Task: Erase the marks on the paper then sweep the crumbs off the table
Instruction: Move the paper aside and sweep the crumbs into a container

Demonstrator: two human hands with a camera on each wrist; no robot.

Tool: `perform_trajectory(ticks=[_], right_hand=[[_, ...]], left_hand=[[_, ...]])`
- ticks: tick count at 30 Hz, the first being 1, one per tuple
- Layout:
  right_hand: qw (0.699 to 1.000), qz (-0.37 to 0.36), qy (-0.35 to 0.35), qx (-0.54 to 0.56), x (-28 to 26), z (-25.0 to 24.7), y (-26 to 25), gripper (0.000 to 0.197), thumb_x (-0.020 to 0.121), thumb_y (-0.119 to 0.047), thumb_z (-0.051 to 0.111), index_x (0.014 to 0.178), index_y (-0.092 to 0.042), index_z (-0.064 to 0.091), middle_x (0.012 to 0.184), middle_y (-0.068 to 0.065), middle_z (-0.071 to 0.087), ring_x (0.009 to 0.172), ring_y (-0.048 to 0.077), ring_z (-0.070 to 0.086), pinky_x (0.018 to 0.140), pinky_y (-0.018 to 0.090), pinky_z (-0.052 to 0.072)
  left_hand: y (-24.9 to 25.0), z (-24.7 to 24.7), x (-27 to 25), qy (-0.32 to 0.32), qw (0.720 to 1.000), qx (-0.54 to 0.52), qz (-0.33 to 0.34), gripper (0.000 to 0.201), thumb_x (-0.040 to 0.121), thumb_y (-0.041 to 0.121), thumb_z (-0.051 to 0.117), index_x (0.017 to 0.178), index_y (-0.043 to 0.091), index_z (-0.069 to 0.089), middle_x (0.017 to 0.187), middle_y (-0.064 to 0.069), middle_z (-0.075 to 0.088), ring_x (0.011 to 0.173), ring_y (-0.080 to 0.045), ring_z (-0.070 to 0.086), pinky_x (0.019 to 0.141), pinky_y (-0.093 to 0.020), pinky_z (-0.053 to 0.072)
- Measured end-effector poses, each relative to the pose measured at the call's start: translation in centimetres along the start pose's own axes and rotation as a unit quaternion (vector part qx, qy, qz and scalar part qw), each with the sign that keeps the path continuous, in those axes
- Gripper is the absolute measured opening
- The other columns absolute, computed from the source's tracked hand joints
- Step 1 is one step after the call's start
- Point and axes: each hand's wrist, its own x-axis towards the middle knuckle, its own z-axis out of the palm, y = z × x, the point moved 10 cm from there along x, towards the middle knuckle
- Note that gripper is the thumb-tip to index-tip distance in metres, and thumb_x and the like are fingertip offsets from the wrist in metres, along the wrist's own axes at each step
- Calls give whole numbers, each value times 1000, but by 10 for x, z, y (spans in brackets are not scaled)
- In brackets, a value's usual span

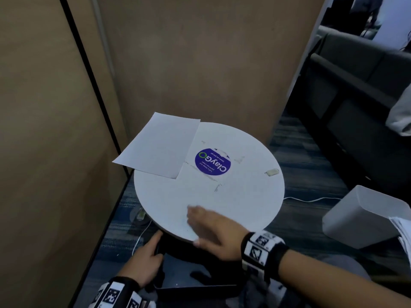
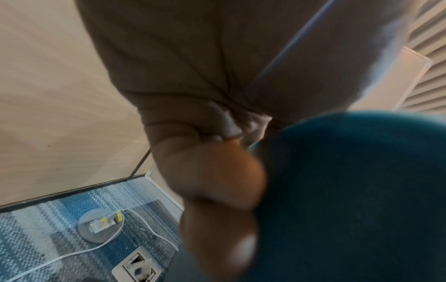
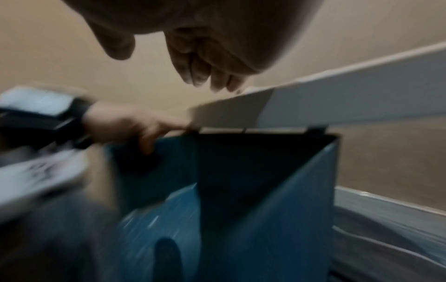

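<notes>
The round surface (image 1: 233, 196) carries the paper (image 1: 159, 144) at its far left edge, overhanging. To sweep well, the right hand (image 1: 213, 227), fingers flat and holding nothing, should draw crumbs over the near rim into the dark bin (image 1: 195, 285), which the left hand (image 1: 142, 261) grips by its rim beneath. The bin's contents can't be told; crumbs are too small to see.

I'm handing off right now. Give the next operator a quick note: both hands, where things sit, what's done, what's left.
Left hand grips the rim of the dark bin held just below the near edge of the round table.
Right hand, fingers straight, lies flat on the table's near edge above the bin.
Paper lies at the far left, overhanging; no marks are visible on it.
Eraser rests near the right edge.
Left: a few specks show mid-table; sweep them into the bin.
</notes>
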Motion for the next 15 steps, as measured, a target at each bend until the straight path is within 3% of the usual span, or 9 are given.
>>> perform_trajectory(ticks=[2, 4, 6, 8, 10, 12, 15], right_hand=[[995, 73, 6, -63, 22, -18, 24, 87, 95, -62, 34, 156, -6, 9, 165, 7, 6, 153, 20, 5, 124, 34, 8], [984, 143, -15, -106, 38, -27, 44, 85, 98, -55, 37, 156, -3, 2, 165, 13, 0, 153, 27, 0, 124, 39, 7], [974, 169, -61, -135, 42, -16, 52, 88, 98, -61, 33, 156, -3, 1, 164, 14, -5, 152, 30, -3, 123, 41, 4], [971, 132, -100, -173, 35, 7, 37, 104, 84, -78, 16, 156, -5, 0, 164, 13, -9, 152, 30, -6, 121, 42, 0], [978, 67, -113, -160, 16, 26, 11, 104, 80, -76, 12, 157, -7, 1, 164, 11, -10, 152, 26, -9, 120, 39, -7], [985, -1, -125, -119, -8, 40, -13, 89, 92, -66, 26, 157, -10, 6, 165, 5, -5, 152, 19, -9, 121, 33, -9], [994, -57, -89, -29, -27, 31, -27, 72, 99, -46, 47, 156, -14, 19, 165, 0, 13, 152, 11, 7, 123, 25, 2]], left_hand=[[0, -2, -2, 8, 1000, -3, -2, 73, 93, 11, 42, 152, 47, 19, 137, -2, 55, 100, -13, 62, 82, -25, 48], [0, -2, -5, 11, 1000, -7, -2, 72, 94, 8, 42, 153, 44, 21, 137, -3, 55, 99, -12, 62, 82, -23, 48], [2, -2, -6, 11, 1000, -11, 1, 72, 93, 6, 42, 152, 43, 23, 133, -5, 59, 93, -14, 62, 76, -22, 47], [5, -3, -6, 11, 1000, -12, -2, 73, 93, 6, 43, 151, 44, 25, 129, -8, 60, 91, -16, 60, 73, -23, 45], [7, -4, -5, 11, 1000, -13, 4, 74, 91, 6, 45, 151, 45, 26, 131, -4, 59, 101, -15, 60, 83, -26, 48], [6, -4, -5, 10, 1000, -15, 8, 75, 88, 8, 45, 149, 48, 28, 134, -1, 58, 106, -14, 61, 94, -32, 49], [7, -2, -4, 5, 1000, -22, 19, 74, 85, 11, 46, 136, 61, 29, 126, 1, 63, 103, -13, 63, 94, -34, 50]])
